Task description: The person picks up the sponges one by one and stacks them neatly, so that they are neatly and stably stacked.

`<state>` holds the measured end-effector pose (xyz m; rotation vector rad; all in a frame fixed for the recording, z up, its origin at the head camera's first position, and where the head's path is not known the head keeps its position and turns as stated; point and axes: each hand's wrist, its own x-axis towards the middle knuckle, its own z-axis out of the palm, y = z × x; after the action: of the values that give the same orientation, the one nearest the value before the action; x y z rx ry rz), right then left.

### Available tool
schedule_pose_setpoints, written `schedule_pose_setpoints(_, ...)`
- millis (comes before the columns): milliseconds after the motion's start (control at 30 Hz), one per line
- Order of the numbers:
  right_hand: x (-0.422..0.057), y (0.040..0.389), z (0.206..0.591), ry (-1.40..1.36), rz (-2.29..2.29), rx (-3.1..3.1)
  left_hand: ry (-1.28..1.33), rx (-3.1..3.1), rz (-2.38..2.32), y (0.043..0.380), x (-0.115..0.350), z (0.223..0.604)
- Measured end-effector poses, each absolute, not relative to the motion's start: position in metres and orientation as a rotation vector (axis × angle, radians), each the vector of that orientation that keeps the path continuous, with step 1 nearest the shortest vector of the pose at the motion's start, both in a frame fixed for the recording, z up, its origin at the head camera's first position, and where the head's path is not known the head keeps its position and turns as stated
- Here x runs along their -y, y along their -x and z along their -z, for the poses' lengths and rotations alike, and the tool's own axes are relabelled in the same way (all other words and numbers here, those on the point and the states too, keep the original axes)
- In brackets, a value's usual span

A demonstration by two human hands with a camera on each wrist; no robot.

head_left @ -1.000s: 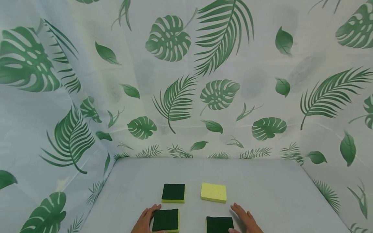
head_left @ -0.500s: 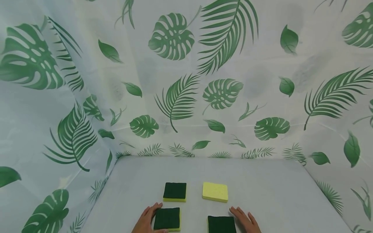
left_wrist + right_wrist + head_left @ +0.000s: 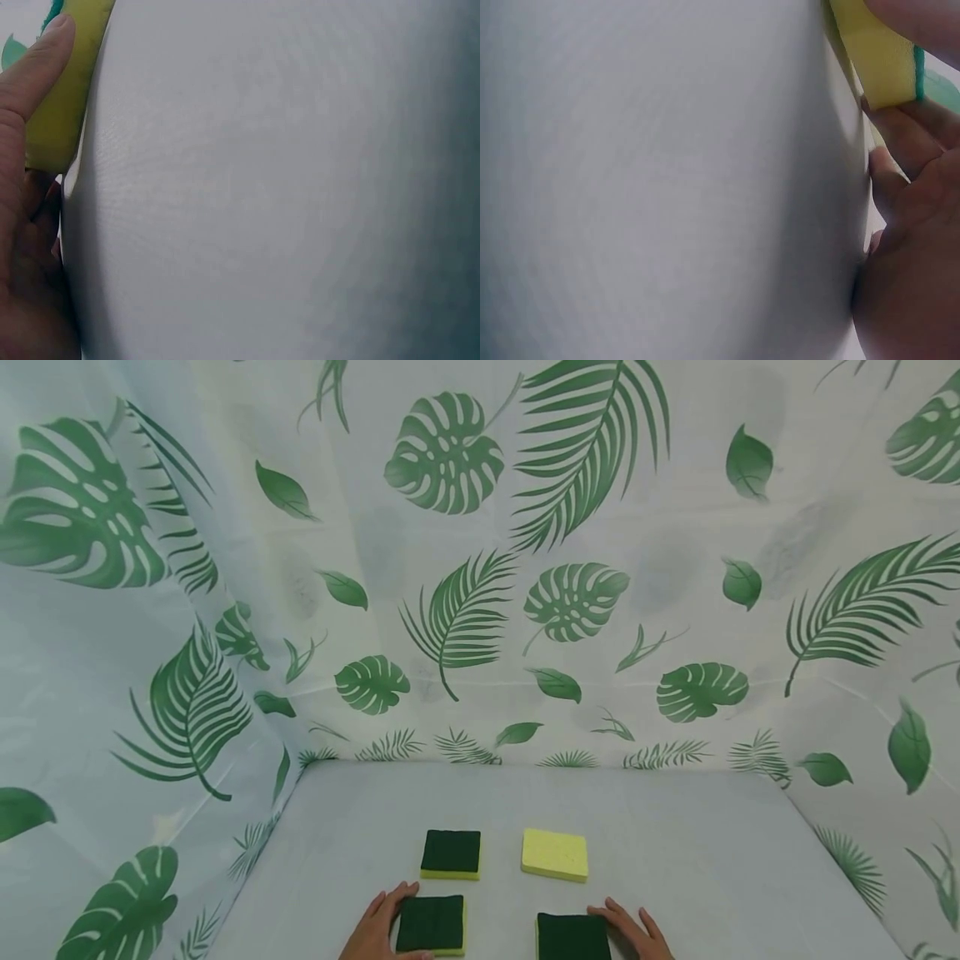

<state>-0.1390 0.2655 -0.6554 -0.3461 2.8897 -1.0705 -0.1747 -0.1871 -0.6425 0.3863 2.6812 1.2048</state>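
Four scrub sponges... several sponges lie flat on the white table (image 3: 675,843). My left hand (image 3: 371,935) holds the front left sponge (image 3: 431,922), dark green scouring side up, with thumb along its near edge and fingers at its left side. In the left wrist view the thumb (image 3: 41,71) lies against the yellow foam. The front right sponge (image 3: 573,937), also green side up, sits between the thumb and fingers of my right hand (image 3: 637,935). Its yellow foam (image 3: 877,56) shows in the right wrist view; the near edge is cut off in the head view.
Farther back lie another green-topped sponge (image 3: 450,850) on the left and a sponge with its yellow side up (image 3: 555,853) on the right. A white curtain (image 3: 480,635) with green leaf prints stands behind and along both sides of the table.
My right hand's fingers have closed in toward the front right sponge, which has shifted slightly away from me. The left hand keeps its place on its sponge. The head view has swung slightly.
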Motion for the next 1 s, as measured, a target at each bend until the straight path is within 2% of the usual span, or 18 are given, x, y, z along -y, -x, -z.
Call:
schedule_pose_setpoints(267, -0.271, 0.148, 0.655, 0.286, 1.13, -2.668, -0.483, -2.76, -1.161, 0.175, 0.189, 0.646)
schedule_pose_setpoints(500, -0.278, 0.155, 0.653, 0.499, 1.266, -2.538, -0.579, -2.837, -1.143, 0.174, 0.189, 0.65)
schedule_pose_setpoints(767, -0.259, 0.146, 0.626, 0.36, 1.274, -2.571, -0.533, -2.805, -1.167, 0.174, 0.188, 0.647)
schedule_pose_setpoints(1000, -0.247, 0.143, 0.608, 0.352, 1.349, -2.538, -0.503, -2.76, -1.177, 0.174, 0.189, 0.644)
